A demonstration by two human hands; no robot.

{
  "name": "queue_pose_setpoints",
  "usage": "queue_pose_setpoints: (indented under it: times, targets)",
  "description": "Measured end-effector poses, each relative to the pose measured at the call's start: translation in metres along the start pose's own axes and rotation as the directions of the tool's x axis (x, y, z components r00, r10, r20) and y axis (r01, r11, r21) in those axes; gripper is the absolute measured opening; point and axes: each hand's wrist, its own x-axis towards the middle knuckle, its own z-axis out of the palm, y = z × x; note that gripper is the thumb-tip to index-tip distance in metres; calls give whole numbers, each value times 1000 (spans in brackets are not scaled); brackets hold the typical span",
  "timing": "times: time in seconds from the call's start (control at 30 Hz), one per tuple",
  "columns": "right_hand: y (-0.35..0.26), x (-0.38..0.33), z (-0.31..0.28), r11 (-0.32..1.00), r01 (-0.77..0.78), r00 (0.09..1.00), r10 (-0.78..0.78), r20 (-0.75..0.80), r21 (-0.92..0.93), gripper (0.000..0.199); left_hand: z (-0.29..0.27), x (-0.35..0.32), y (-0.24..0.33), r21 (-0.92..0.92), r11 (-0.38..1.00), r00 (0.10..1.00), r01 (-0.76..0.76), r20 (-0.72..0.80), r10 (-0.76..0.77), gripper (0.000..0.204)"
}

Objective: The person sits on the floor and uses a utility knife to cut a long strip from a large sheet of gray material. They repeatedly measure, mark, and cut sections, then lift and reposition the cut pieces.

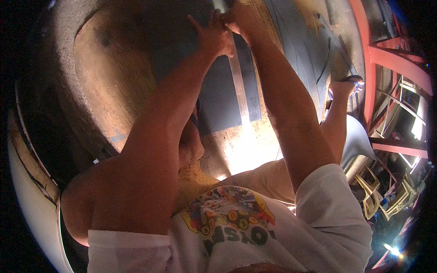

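A long metal ruler lies lengthwise on a dark grey flat sheet, its near end reaching over the sheet's near edge. My left hand is spread out at the ruler's left edge, pressing down with fingers apart. Just right of it, my right hand is bent closed over the ruler's far part at the upper rim. What the right hand holds is hidden by its fingers and the picture's edge.
Under the sheet is a worn brown board. More dark strips and sheets lie to the right. My sandaled foot rests beside them. Red metal framing and pale plastic chairs stand at the right. Bright light falls on the near board.
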Motion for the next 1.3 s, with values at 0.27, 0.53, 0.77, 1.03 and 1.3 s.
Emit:
queue_pose_setpoints:
  times: [0.27,0.53,0.77,1.03,1.3]
  targets:
    - [12,-31,23,997,-77,997,77,-13,7,46,24,9,-1,157,988,1000,12,-17,-9,130]
    - [12,-94,8,1000,3,993,0,117,-30,52,-9,-2,2,-85,995,991,62,124,-51,142]
    - [14,-149,3,982,-116,992,107,66,150,45,-16,1,7,31,997,989,74,126,-77,144]
    - [16,-221,4,956,-238,965,211,157,174,46,-16,-3,7,67,997,989,43,138,-52,134]
    - [36,-232,22,964,-197,977,177,119,181,41,-18,-12,14,101,995,995,22,96,-32,130]
